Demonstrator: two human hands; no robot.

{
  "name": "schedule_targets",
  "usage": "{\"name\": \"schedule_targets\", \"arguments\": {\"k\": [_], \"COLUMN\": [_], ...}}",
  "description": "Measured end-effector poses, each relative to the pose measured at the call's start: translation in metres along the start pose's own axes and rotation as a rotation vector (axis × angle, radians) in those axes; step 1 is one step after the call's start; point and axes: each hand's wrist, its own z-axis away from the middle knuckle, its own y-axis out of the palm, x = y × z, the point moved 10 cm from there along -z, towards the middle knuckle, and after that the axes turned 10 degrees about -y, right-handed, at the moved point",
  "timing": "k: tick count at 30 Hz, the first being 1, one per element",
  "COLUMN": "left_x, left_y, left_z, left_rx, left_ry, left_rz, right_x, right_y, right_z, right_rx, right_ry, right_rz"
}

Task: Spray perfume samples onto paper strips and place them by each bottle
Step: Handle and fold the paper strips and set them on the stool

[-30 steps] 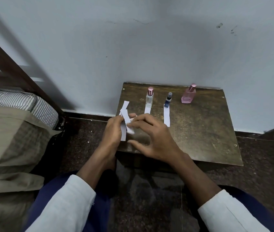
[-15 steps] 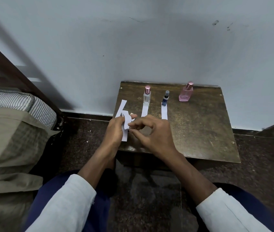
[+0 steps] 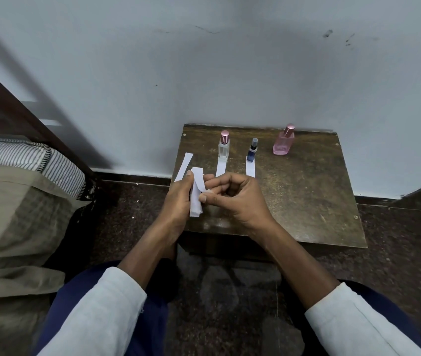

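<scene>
My fingers [image 3: 205,199] on the right hand [image 3: 240,201] are curled in, thumb and forefinger pinching the edge of the small stack of paper strips [image 3: 196,194]. The left hand [image 3: 178,199] grips the same stack from the other side, its thumb pressed along the upper end. The stack stands nearly upright between the two hands, just above the near left part of the small wooden table [image 3: 307,201]. Its top strip bends away toward my right fingers, so I judge I am peeling off one strip.

The risk I see is in that pinch. The strips look thin and lie close together, so two may come away as one. If I pull too sharply against the left hand's grip, the top strip could crease or tear, or the rest could slip and scatter to the floor.

Further out, a loose strip [image 3: 184,167] lies flat on the table behind my left hand. One strip [image 3: 221,168] lies in front of the clear bottle [image 3: 224,147], and another [image 3: 250,168] in front of the small blue bottle [image 3: 252,151]; my right hand hides their near ends. The pink bottle [image 3: 284,142] stands well apart at the far right with no strip by it, so I take that to be where the next one belongs. Reaching there, my sleeve could brush the blue bottle, which looks light enough to tip.
</scene>
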Motion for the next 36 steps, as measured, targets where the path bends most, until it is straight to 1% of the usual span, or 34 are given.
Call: {"name": "schedule_targets", "arguments": {"k": [3, 5, 7, 9, 12, 15, 18, 21, 25, 28, 32, 36], "left_x": [-0.004, -0.003, -0.003, -0.003, -0.004, 0.000, -0.001, -0.011, -0.022, -0.026, -0.024, -0.029], "left_y": [-0.002, 0.000, 0.002, 0.007, 0.021, 0.030, 0.027, 0.019, 0.009, 0.008, 0.015, 0.027], "left_z": [0.001, 0.000, 0.001, 0.001, 0.003, 0.005, 0.005, 0.006, 0.010, 0.011, 0.010, 0.021], "left_rx": [-0.040, -0.021, -0.008, 0.011, 0.118, 0.198, 0.167, 0.036, -0.099, -0.171, -0.177, -0.134], "left_ry": [0.042, 0.063, 0.085, 0.084, 0.095, 0.113, 0.186, 0.301, 0.348, 0.434, 0.552, 0.619], "left_rz": [-0.120, -0.166, -0.181, -0.171, -0.209, -0.266, -0.398, -0.576, -0.555, -0.659, -0.831, -0.900], "right_x": [0.001, 0.005, 0.009, 0.012, 0.014, 0.015, 0.014, 0.016, 0.026, 0.035, 0.047, 0.058], "right_y": [-0.003, -0.007, -0.015, -0.025, -0.036, -0.043, -0.052, -0.050, -0.030, -0.017, -0.015, -0.017], "right_z": [-0.001, 0.000, -0.001, -0.004, -0.004, -0.004, -0.005, -0.008, -0.004, 0.000, 0.002, 0.005], "right_rx": [-0.052, -0.103, -0.166, -0.204, -0.245, -0.278, -0.306, -0.246, -0.075, 0.022, -0.002, -0.038], "right_ry": [0.021, 0.025, 0.007, -0.035, -0.070, -0.068, -0.034, -0.038, -0.120, -0.231, -0.401, -0.516], "right_rz": [-0.134, -0.173, -0.125, -0.015, 0.089, 0.088, 0.049, 0.049, 0.188, 0.347, 0.588, 0.764]}}
